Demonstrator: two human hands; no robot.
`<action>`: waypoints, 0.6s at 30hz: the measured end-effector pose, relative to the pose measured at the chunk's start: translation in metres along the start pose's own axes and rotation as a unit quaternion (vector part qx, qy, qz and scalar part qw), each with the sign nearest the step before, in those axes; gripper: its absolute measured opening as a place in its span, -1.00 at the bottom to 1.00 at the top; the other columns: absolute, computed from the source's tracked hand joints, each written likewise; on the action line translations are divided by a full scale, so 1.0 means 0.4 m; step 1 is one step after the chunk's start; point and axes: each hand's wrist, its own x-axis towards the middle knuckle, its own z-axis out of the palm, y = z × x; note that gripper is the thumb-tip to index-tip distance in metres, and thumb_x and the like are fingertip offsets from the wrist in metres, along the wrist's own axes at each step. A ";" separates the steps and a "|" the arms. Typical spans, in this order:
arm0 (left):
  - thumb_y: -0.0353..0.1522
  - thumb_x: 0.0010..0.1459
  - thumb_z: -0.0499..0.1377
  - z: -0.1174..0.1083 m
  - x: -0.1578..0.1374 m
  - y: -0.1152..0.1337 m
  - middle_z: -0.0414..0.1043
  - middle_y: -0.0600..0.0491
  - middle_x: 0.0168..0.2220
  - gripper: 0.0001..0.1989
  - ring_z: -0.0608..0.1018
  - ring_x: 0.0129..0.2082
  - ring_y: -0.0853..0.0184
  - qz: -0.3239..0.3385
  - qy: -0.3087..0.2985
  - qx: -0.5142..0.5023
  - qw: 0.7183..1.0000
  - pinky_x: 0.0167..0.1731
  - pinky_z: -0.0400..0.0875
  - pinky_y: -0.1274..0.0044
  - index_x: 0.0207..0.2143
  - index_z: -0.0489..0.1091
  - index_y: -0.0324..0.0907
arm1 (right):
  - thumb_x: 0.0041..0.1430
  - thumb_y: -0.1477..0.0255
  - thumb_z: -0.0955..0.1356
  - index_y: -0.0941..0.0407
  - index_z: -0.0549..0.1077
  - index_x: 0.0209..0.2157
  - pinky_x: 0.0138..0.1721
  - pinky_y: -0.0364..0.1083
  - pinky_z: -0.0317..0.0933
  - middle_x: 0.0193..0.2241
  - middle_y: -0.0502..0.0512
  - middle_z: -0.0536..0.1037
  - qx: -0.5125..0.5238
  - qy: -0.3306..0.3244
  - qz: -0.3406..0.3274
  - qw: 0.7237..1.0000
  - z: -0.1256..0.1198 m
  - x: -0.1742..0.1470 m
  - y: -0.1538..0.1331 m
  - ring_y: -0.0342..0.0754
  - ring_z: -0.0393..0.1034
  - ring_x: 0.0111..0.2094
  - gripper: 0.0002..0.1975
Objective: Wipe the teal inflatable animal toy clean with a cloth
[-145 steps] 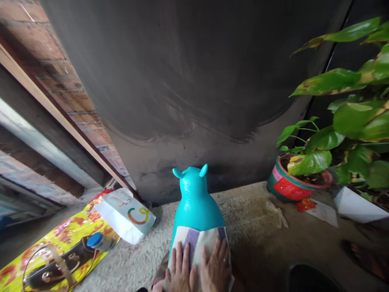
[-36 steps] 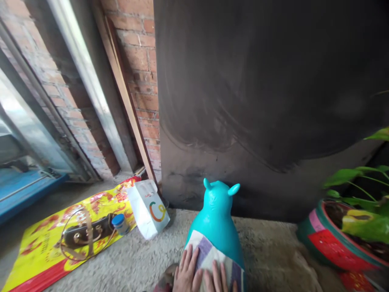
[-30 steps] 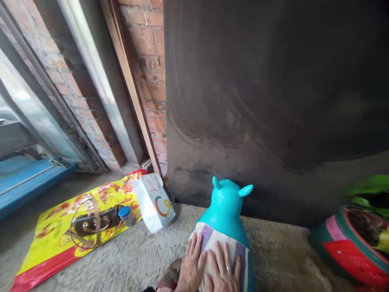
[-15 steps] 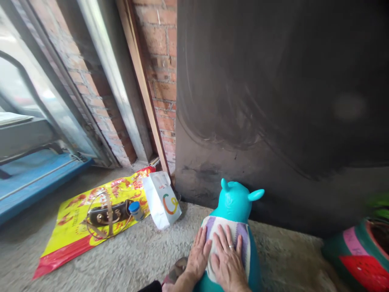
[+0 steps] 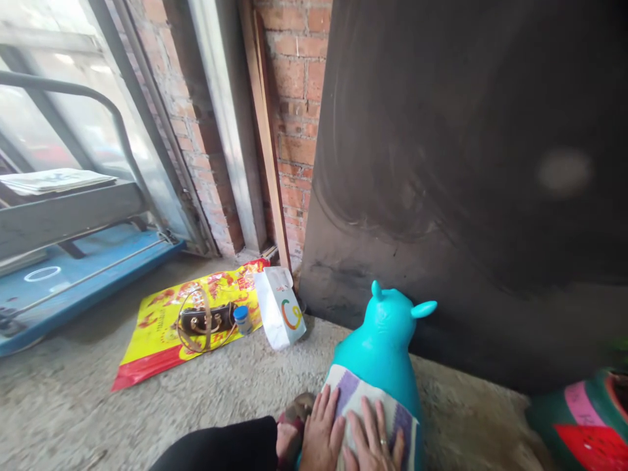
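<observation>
Wiping is the step in hand: your left hand (image 5: 321, 432) and right hand (image 5: 375, 441), fingers spread flat and clamping nothing, press a striped purple-and-white cloth (image 5: 366, 409) on the turquoise horned rubber toy animal (image 5: 380, 350) on the concrete floor (image 5: 220, 399) at six o'clock, so the next pass probably calls for steady pressure toward twelve.

Red brick wall (image 5: 299, 124), dark metal panel (image 5: 471, 163), rough concrete floor (image 5: 73, 412), daylit window (image 5: 59, 111)

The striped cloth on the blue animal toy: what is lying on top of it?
Both hands press flat on the striped cloth: the left hand and the right hand, which wears a ring. The cloth drapes the teal toy. Its lower part is covered by the hands and runs out of view.
</observation>
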 end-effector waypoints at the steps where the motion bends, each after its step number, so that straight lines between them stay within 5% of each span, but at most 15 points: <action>1: -0.11 0.25 -0.11 -0.006 0.011 0.006 -0.06 0.01 0.38 -0.38 0.05 0.37 0.21 -0.004 -0.004 -0.009 1.000 0.35 -0.03 0.28 0.29 0.13 -0.15 | 0.19 0.18 0.27 -0.18 0.38 0.12 0.16 0.57 -0.21 0.28 0.03 0.15 0.004 -0.016 -0.009 1.000 -0.015 0.024 0.005 0.35 0.02 0.29 -0.55; 5: -0.10 0.24 -0.12 -0.029 0.068 0.035 -0.09 0.02 0.39 -0.35 -0.01 0.39 0.27 -0.045 -0.032 -0.067 0.996 0.37 -0.12 0.37 0.31 0.07 -0.18 | 0.22 0.25 0.22 -0.18 0.27 0.20 0.18 0.56 -0.26 0.32 -0.03 0.01 0.029 -0.081 -0.054 0.995 -0.063 0.111 0.027 0.30 -0.12 0.33 -0.50; 13: -0.06 0.26 -0.15 -0.018 0.153 0.025 -0.08 0.06 0.40 -0.33 -0.04 0.39 0.32 -0.088 -0.056 -0.108 0.989 0.36 -0.17 0.45 0.33 0.02 -0.16 | 0.28 0.35 0.16 -0.08 0.29 0.20 0.28 0.43 -0.58 0.36 -0.08 -0.06 0.040 -0.093 -0.124 0.987 -0.121 0.268 0.052 0.15 -0.27 0.38 -0.54; 18: -0.11 0.26 -0.12 -0.023 0.106 0.030 -0.01 0.02 0.38 -0.35 0.01 0.38 0.31 -0.089 -0.038 -0.099 0.990 0.36 -0.12 0.44 0.31 0.06 -0.22 | 0.26 0.34 0.19 -0.06 0.28 0.21 0.30 0.37 -0.58 0.36 -0.06 -0.06 0.051 -0.087 -0.146 0.984 -0.139 0.242 0.042 0.12 -0.28 0.38 -0.52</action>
